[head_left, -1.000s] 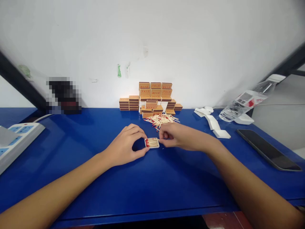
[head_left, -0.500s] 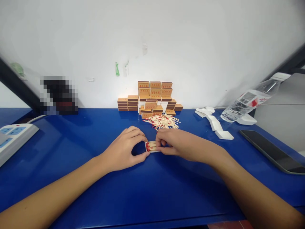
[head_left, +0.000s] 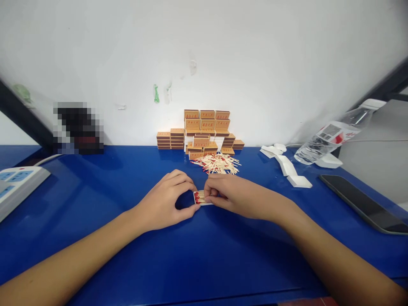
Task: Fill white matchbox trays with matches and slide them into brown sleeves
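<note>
On the blue table lies a small white matchbox tray [head_left: 205,204], partly filled with red-tipped matches [head_left: 199,197]. My left hand [head_left: 170,197] grips the tray's left end between thumb and fingers. Over the tray's right part is my right hand [head_left: 225,191], its thumb and fingertips pinched together at the matches. Whether a match sits in that pinch is hidden. Just behind the tray spreads a loose pile of matches [head_left: 219,163]. Stacked matchboxes [head_left: 208,124] with orange labels stand behind the pile, against the wall.
A tilted plastic bottle [head_left: 338,131], several white paper pieces [head_left: 287,165] and a dark phone [head_left: 363,204] lie at the right. At the left are a white power strip [head_left: 22,189] and a blurred dark object [head_left: 79,127].
My right hand has shifted slightly left over the tray, covering more of the matches. My left hand keeps its grip on the tray's end.
</note>
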`<state>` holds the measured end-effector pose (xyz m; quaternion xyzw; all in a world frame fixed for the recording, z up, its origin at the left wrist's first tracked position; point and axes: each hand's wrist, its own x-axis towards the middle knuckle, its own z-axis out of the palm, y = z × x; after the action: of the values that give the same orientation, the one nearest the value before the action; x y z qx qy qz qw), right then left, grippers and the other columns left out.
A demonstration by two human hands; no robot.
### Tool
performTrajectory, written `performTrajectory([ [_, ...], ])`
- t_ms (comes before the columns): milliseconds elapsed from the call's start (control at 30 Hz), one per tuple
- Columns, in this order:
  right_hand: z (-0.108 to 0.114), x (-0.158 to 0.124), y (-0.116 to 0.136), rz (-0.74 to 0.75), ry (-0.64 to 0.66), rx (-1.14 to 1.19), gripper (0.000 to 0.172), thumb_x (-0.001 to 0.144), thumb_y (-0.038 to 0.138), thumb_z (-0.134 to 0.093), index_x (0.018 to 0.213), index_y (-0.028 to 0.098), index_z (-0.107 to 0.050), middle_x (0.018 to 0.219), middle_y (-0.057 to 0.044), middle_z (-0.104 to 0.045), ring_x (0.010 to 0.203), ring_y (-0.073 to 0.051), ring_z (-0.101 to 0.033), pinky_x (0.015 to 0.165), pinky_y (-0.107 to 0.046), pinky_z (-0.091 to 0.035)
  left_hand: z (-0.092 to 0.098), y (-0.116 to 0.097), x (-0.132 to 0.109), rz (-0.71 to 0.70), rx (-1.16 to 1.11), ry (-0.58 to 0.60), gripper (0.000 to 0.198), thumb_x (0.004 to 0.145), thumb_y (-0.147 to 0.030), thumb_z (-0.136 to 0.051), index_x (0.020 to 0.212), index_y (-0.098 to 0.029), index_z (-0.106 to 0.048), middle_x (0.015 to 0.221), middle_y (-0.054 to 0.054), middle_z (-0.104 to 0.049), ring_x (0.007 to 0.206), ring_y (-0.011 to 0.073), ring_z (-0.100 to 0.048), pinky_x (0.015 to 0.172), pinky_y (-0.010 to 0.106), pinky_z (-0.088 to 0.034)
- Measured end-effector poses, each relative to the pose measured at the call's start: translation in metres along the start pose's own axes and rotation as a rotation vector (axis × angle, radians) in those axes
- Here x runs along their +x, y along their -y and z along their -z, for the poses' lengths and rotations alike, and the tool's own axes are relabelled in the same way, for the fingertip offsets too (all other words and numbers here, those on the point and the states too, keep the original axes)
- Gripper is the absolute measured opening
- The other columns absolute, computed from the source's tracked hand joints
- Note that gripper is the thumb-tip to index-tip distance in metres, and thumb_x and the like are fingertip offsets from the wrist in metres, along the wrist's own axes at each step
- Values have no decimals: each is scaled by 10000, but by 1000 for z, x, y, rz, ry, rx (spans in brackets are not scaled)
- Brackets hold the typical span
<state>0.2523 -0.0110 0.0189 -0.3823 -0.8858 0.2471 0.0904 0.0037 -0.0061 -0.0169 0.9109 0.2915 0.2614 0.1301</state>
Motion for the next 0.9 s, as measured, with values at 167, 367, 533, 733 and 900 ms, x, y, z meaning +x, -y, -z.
performTrajectory([
  [167, 2, 0, 0, 14, -28, -10, 97, 1035, 210, -583, 970, 196, -653, 960, -30, -674, 815, -161, -576, 729, -296, -412, 0, 1, 0, 2, -3, 0, 189, 922, -296, -769, 1079, -212, -704, 1110, 58, -732, 1124, 264, -615, 1005, 459, -515],
  [367, -5, 5, 0, 44, -92, 6, 90, 1030, 217, -608, 964, 204, -667, 929, -19, -637, 816, -154, -569, 722, -284, -405, 0, 0, 0, -11, -10, -11, 186, 928, -292, -766, 1082, -206, -708, 1109, 54, -736, 1115, 254, -618, 1010, 456, -516],
  [533, -9, 7, 0, 22, -97, 19, 75, 1018, 208, -635, 945, 199, -653, 888, -8, -635, 775, -147, -547, 701, -285, -387, 0, -1, 0, -18, -6, -10, 180, 926, -291, -765, 1075, -205, -712, 1099, 60, -734, 1113, 256, -623, 1007, 455, -519],
  [733, -7, 7, 0, 8, -99, 29, 92, 1020, 245, -659, 940, 201, -653, 873, -1, -631, 756, -144, -535, 698, -289, -381, 1, -1, 0, -14, -10, -8, 175, 928, -303, -763, 1072, -215, -715, 1092, 65, -734, 1110, 268, -627, 996, 464, -522],
  [900, -9, 9, 1, 38, -103, 59, 66, 1004, 243, -693, 956, 202, -674, 892, -2, -619, 794, -145, -552, 707, -282, -396, 0, 1, -1, -16, -10, 13, 178, 935, -306, -753, 1085, -217, -719, 1093, 58, -731, 1112, 263, -621, 1000, 464, -519],
])
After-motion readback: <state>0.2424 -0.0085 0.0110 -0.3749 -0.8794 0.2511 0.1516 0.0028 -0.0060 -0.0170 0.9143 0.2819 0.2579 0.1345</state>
